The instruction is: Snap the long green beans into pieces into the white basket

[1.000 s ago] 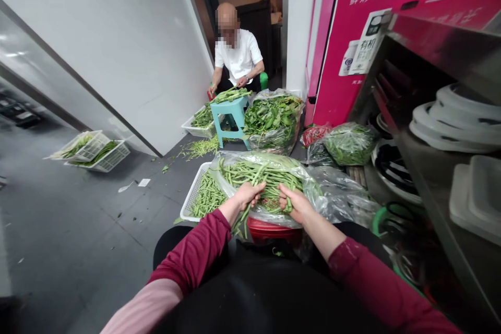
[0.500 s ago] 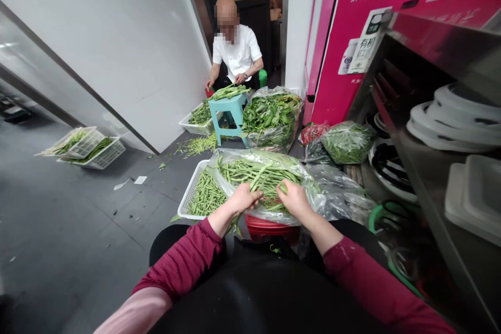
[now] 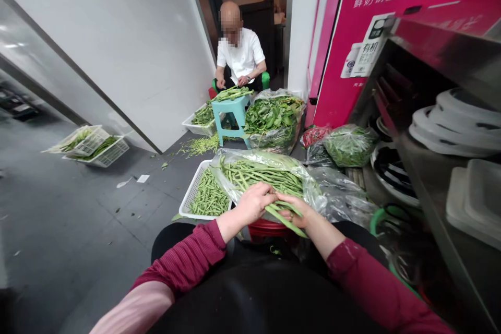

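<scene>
A few long green beans [image 3: 288,223] lie slantwise across the right hand [image 3: 299,210], in front of the open plastic bag [image 3: 312,183]. The right fingers curl around them, while the bent fingers of the left hand [image 3: 252,203] meet the right fingertips and seem to pinch the beans' upper ends, though the exact contact is hidden. A grip close to the working point, with both hands near each other and the beans lined up side by side, should give clean control without bruising. The beans look slim, smooth and slightly curved, probably crisp enough to snap. More long beans [image 3: 270,176] fill the bag, whose clear film is glossy and crumpled; short bean pieces [image 3: 209,195] heap in the perforated white basket [image 3: 188,195] beside it. Under the bag shows something red [image 3: 272,228] with a smooth surface.
</scene>
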A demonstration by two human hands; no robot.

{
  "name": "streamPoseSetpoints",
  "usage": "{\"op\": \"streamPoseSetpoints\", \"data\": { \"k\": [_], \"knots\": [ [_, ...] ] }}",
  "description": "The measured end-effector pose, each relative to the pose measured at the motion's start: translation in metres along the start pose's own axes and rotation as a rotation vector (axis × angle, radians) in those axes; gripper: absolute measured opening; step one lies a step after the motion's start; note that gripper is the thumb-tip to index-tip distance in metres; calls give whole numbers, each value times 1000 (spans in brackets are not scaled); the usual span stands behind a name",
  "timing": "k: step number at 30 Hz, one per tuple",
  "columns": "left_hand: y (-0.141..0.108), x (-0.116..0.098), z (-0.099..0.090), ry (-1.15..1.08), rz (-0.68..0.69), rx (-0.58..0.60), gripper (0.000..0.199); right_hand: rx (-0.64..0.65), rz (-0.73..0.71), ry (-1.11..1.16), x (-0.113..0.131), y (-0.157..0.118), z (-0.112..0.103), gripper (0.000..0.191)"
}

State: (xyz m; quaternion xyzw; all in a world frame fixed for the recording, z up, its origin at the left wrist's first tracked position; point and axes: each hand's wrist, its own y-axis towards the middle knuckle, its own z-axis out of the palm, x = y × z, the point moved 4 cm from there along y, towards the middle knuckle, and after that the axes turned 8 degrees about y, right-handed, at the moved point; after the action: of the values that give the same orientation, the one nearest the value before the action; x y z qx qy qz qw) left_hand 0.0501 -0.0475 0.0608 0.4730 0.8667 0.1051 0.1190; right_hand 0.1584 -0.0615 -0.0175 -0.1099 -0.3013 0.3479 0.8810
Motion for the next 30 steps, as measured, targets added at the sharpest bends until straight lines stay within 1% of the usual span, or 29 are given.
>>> {"op": "streamPoseSetpoints", "data": {
  "k": [3, 5, 6, 7, 8, 9, 10, 11, 12, 13, 14, 15, 16, 17, 19, 21, 22, 25, 27, 29, 30],
  "knots": [
    [-5, -4, -7, 51, -10, -107, 25, 85, -64, -1, 0, -2, 3, 24],
    [-9, 3, -17, -3, -90, -220, 25, 86, -165, -29, 5, -5, 2, 22],
    [-11, 11, -25, -50, -178, -301, 23, 80, -208, -40, 7, -6, 2, 21],
    [-15, 22, -32, -106, -304, -389, 22, 77, -233, -47, 10, -8, 2, 20],
    [-20, 35, -38, -179, -462, -456, 20, 81, -239, -52, 11, -9, 2, 19],
    [-25, 47, -40, -276, -637, -484, 18, 94, -233, -57, 12, -11, 3, 18],
    [-30, 58, -38, -409, -805, -461, 18, 110, -232, -61, 12, -12, 4, 17],
    [-34, 66, -32, -585, -949, -391, 22, 124, -236, -65, 13, -14, 5, 15],
    [-36, 69, -23, -788, -1055, -290, 27, 135, -239, -70, 13, -14, 5, 14],
    [-36, 68, -13, -1000, -1111, -186, 33, 144, -238, -72, 12, -15, 6, 13],
    [-35, 64, -5, -1195, -1127, -111, 38, 153, -229, -74, 11, -15, 7, 13],
    [-32, 60, 2, -1352, -1114, -79, 42, 167, -210, -74, 9, -15, 7, 12],
    [-28, 57, 6, -1462, -1088, -83, 44, 184, -183, -76, 7, -15, 8, 12],
    [-23, 56, 9, -1521, -1065, -113, 43, 203, -158, -77, 5, -15, 8, 12],
    [-15, 58, 11, -1543, -1057, -187, 38, 238, -124, -78, 1, -15, 9, 15],
    [-10, 66, 9, -1504, -1086, -275, 33, 238, -117, -74, -1, -15, 9, 17],
    [-8, 70, 7, -1474, -1098, -327, 31, 216, -120, -71, -1, -15, 8, 17],
    [-7, 81, -1, -1366, -1087, -461, 29, 89, -121, -66, -2, -12, 3, 18],
    [-9, 80, -9, -1266, -1065, -504, 28, -10, -140, -60, -1, -8, -1, 19],
    [-12, 71, -19, -1093, -1031, -517, 26, -112, -205, -25, 3, -2, -7, 19],
    [-13, 64, -26, -979, -1000, -504, 25, -159, -249, 5, 6, 1, -12, 20]
  ]
}}
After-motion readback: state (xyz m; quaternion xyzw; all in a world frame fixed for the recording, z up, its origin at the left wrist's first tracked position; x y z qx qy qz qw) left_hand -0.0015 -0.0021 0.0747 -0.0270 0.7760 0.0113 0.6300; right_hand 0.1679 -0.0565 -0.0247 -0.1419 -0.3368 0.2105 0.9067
